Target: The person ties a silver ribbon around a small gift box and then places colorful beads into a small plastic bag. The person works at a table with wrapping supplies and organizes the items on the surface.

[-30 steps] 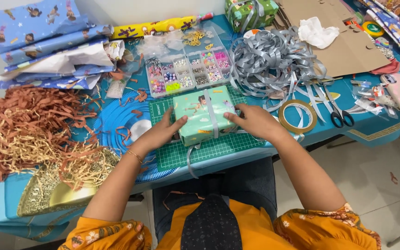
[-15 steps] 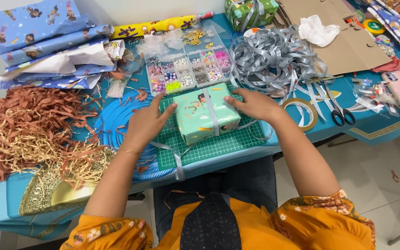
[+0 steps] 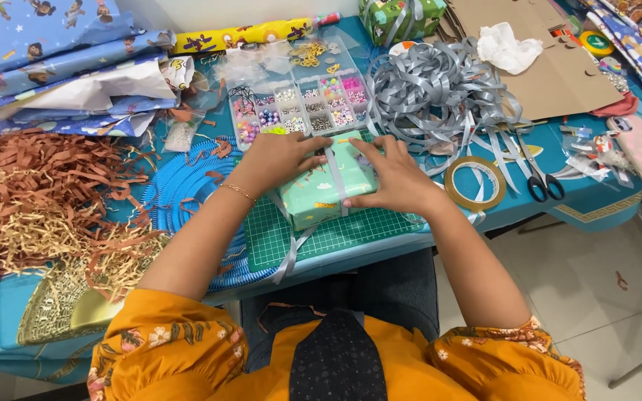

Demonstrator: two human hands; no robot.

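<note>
shredded paper [image 3: 35, 197]: brown and tan heap, lying far left of the left grip on the table [image 3: 596, 212].
blue mat [image 3: 187, 189]: round, ribbed, sitting just left of the left grip, partly under the forearm.
left hand [image 3: 280, 160]: pressing flat on the box's left top edge, fingers spread, grip wide, closed on nothing.
gift box [image 3: 321, 189]: mint-green wrap, sitting between both grips on the green cutting mat [image 3: 336, 238], touching both.
grey ribbon [image 3: 336, 178]: running over the box top between the two grips, loose end trailing below the left grip off the mat.
bead organiser [image 3: 302, 108]: clear, compartmented, lying just above both grips.
right hand [image 3: 391, 178]: lying flat on the box's right side, fingertips touching the ribbon, grip wide; can't tell if it's pinching.
ribbon pile [image 3: 432, 89]: grey tangle, above-right of the right grip.
tape roll [image 3: 475, 183]: lying just right of the right grip.
scissors [image 3: 536, 174]: lying further right, beyond the tape.
</note>
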